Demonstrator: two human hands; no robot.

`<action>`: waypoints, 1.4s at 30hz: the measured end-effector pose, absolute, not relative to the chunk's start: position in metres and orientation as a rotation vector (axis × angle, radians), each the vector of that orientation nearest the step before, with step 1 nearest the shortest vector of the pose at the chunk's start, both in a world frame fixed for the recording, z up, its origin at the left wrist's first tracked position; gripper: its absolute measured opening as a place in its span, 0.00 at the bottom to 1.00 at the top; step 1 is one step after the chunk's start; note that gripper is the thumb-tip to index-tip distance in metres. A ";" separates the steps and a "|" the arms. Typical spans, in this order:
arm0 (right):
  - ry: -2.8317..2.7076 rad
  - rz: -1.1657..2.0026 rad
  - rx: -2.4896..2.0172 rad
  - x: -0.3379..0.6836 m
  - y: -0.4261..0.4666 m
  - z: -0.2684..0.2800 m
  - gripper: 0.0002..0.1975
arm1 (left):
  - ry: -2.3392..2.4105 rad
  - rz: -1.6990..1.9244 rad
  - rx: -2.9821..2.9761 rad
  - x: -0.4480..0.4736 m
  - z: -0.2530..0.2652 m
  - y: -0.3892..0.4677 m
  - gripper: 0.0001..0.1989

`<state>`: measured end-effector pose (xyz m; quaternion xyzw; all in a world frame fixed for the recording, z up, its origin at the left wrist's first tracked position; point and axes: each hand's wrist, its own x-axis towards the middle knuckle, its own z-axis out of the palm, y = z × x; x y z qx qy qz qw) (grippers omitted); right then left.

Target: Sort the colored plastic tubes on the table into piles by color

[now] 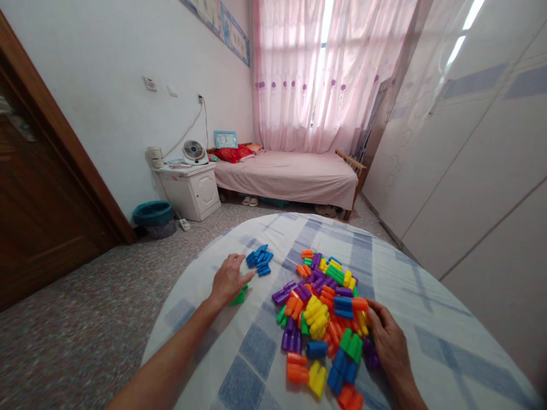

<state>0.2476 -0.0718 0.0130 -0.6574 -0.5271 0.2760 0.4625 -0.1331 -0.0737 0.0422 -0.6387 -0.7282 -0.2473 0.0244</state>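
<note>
My left hand [231, 279] is over the left part of the table, thumb and fingers apart with nothing between them. Just beyond its fingertips lies a small pile of blue plastic building blocks [259, 259]. Green blocks [240, 296] are partly hidden under this hand. At the right edge of a large mixed heap, my right hand [391, 339] pinches the orange end of a joined orange and blue building block [359, 304]. Yellow blocks [316, 316], purple blocks [292, 336] and more colours lie jumbled in the heap. A purple block is partly covered by my right hand.
The round table [252, 347] has a blue and white checked cloth. Behind it stand a bed [290, 171], a white bedside cabinet [188, 191] with a fan [194, 151], and a teal bin [154, 213]. A wardrobe [453, 142] lines the right side.
</note>
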 end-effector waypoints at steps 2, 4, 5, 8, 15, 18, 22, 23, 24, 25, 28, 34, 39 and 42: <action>-1.294 0.671 -1.612 0.248 -0.072 0.013 0.25 | -2.306 -0.628 -2.007 -0.125 0.048 -0.058 0.33; -1.295 0.673 -1.602 0.248 -0.072 0.012 0.25 | -2.389 -0.503 -2.048 -0.119 0.050 -0.043 0.38; -1.296 0.679 -1.596 0.248 -0.072 0.012 0.25 | -2.425 -0.464 -2.066 -0.117 0.050 -0.035 0.38; -1.307 0.680 -1.587 0.249 -0.071 0.010 0.25 | -2.472 -0.439 -2.112 -0.112 0.046 -0.015 0.36; -1.325 0.676 -1.576 0.250 -0.069 0.005 0.25 | -2.405 -0.438 -2.140 -0.098 0.050 0.011 0.32; -1.316 0.688 -1.557 0.248 -0.070 0.008 0.24 | -2.341 -0.469 -2.094 -0.079 0.059 0.011 0.29; -1.294 0.703 -1.550 0.246 -0.072 0.012 0.23 | -2.129 -0.572 -2.290 -0.036 0.065 0.012 0.17; -1.293 0.705 -1.555 0.246 -0.072 0.013 0.23 | -2.086 -0.574 -2.369 -0.025 0.064 0.014 0.16; -1.294 0.706 -1.560 0.246 -0.072 0.013 0.24 | -2.060 -0.565 -2.434 -0.015 0.062 0.017 0.14; -1.299 0.705 -1.563 0.246 -0.072 0.013 0.24 | -2.048 -0.554 -2.477 -0.006 0.059 0.021 0.13; -1.314 0.703 -1.559 0.247 -0.071 0.012 0.24 | -2.065 -0.531 -2.528 0.012 0.050 0.033 0.12; -1.298 0.720 -1.561 0.246 -0.071 0.011 0.24 | -2.149 -0.500 -2.515 0.019 0.045 0.045 0.14; -1.301 0.729 -1.546 0.245 -0.070 0.011 0.24 | -2.189 -0.581 -2.480 0.023 0.045 0.041 0.15; -1.304 0.718 -1.544 0.245 -0.070 0.011 0.24 | -2.191 -0.700 -2.445 0.021 0.042 0.038 0.14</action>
